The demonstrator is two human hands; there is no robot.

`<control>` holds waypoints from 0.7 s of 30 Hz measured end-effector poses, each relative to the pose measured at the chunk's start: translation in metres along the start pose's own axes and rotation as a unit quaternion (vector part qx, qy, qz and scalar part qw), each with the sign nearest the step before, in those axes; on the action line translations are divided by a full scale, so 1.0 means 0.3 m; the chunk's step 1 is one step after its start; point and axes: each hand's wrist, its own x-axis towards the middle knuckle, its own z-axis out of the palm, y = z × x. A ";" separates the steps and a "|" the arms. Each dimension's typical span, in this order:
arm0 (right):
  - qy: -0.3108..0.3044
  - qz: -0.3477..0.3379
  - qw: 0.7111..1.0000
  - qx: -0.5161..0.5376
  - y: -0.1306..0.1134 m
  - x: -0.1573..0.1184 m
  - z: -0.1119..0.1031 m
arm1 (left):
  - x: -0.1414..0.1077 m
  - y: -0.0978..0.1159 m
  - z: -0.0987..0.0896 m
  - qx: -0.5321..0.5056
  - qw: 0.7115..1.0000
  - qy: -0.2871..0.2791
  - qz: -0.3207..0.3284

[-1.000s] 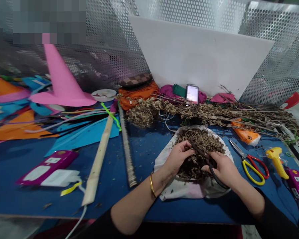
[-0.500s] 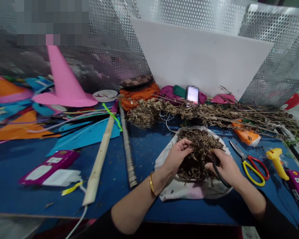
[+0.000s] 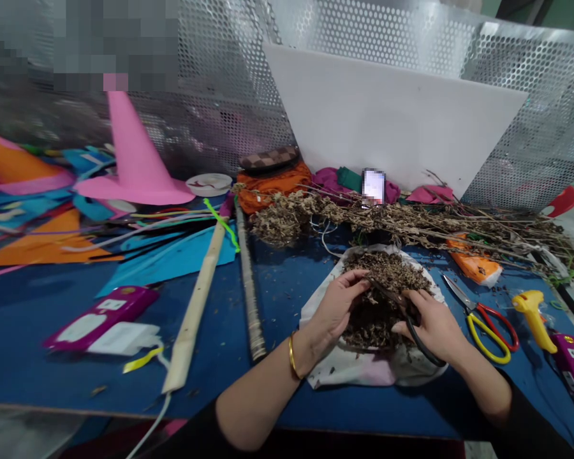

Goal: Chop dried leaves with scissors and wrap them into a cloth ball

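From the head camera, my right hand (image 3: 433,326) is wrapped around the black scissors (image 3: 402,310), fingers through the loop handle and closed on it, the blades pointing up and left into the heap of dried leaves (image 3: 380,299). How far the blades stand apart I cannot tell; they are half buried in the leaves. My left hand (image 3: 337,305) is pinched shut on a clump of those leaves at the heap's left edge, just beside the blade tips. A gold bangle (image 3: 292,356) sits on that wrist. The heap lies on a white cloth (image 3: 349,370) spread on the blue table (image 3: 277,287). To the right of the cloth lie scissors with red and yellow handles (image 3: 483,315), and farther right a yellow glue gun (image 3: 533,310). Behind the heap runs a long bundle of dried branches (image 3: 411,220). Off to the left, a pink cone hat (image 3: 134,156) stands upright among coloured paper sheets.
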 end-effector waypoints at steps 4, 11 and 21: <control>0.008 0.009 1.000 -0.003 0.001 0.002 -0.001 | -0.010 0.014 0.010 -0.005 1.000 -0.013 -0.023; 0.012 0.006 1.000 -0.025 -0.009 -0.002 0.006 | 0.001 0.000 -0.002 0.019 1.000 0.006 0.024; -0.004 -0.016 1.000 -0.019 -0.009 -0.004 0.017 | 0.005 -0.001 -0.002 0.044 0.998 0.031 0.027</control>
